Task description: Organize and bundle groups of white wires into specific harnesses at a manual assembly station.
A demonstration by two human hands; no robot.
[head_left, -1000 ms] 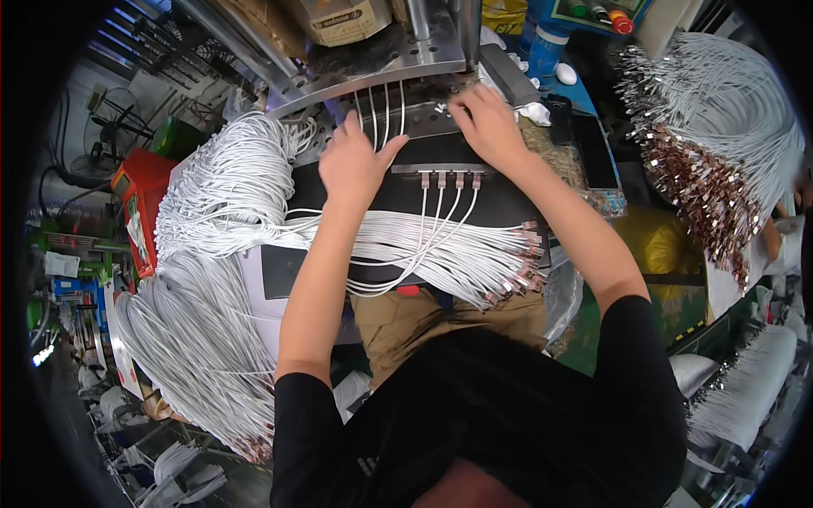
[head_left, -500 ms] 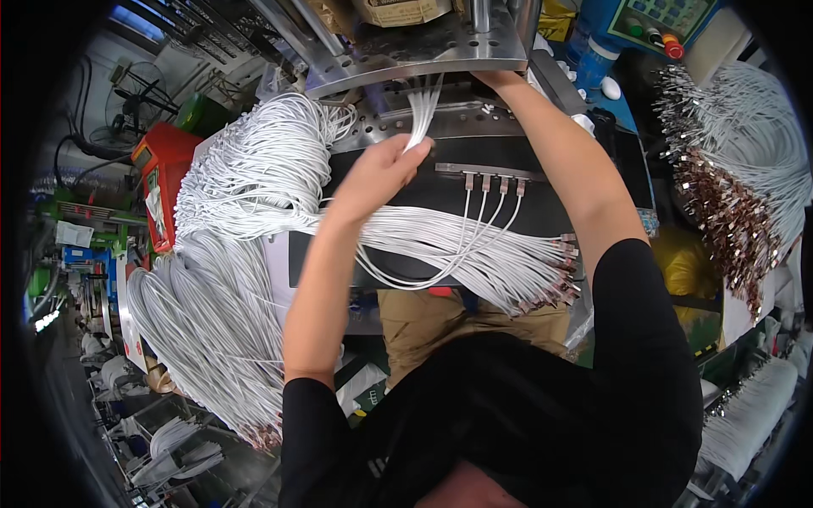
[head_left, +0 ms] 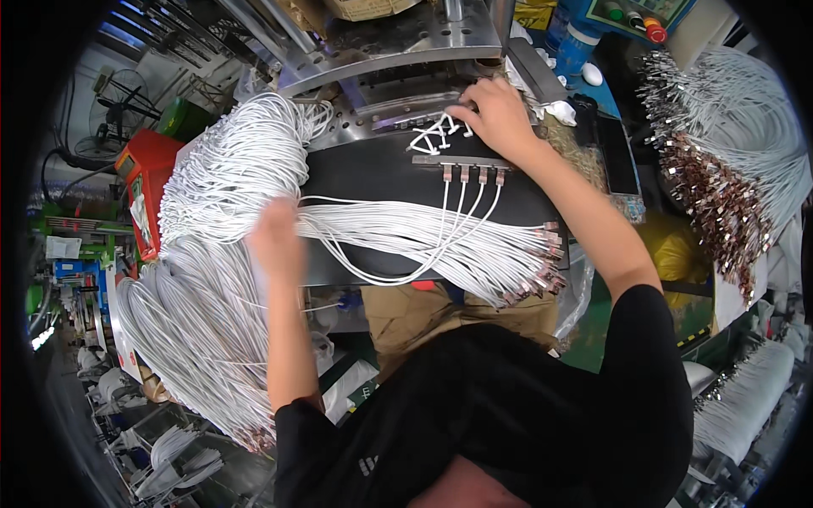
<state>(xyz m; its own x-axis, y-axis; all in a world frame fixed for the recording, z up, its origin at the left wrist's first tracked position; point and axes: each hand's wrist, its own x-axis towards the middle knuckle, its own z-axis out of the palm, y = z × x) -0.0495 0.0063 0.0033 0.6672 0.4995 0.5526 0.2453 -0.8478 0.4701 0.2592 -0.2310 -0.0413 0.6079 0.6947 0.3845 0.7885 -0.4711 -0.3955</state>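
Note:
My right hand (head_left: 501, 120) is in front of the press, fingers curled and thumb tip at a branched white plastic sprue (head_left: 437, 135), which it seems to pinch. My left hand (head_left: 279, 241) is smeared by motion beside the left end of a bundle of white cables (head_left: 381, 229); its fingers cannot be made out. Reddish-brown connector ends (head_left: 542, 267) of that bundle lie toward the right. Below the sprue, a metal holding bar (head_left: 457, 161) carries several cable connectors in a row, their white leads curving down over the bundle.
The steel press (head_left: 389, 59) stands ahead, its lower plate (head_left: 343, 127) drilled with holes. Coiled white cables (head_left: 237, 169) heap at the left, with another long bundle (head_left: 195, 339) below them. More cables (head_left: 720, 161) hang at the right. A control box (head_left: 635, 17) has buttons.
My right hand has come out from under the press, and the white sprue now shows at it. My left hand has moved left and down, away from the strands it held near the press.

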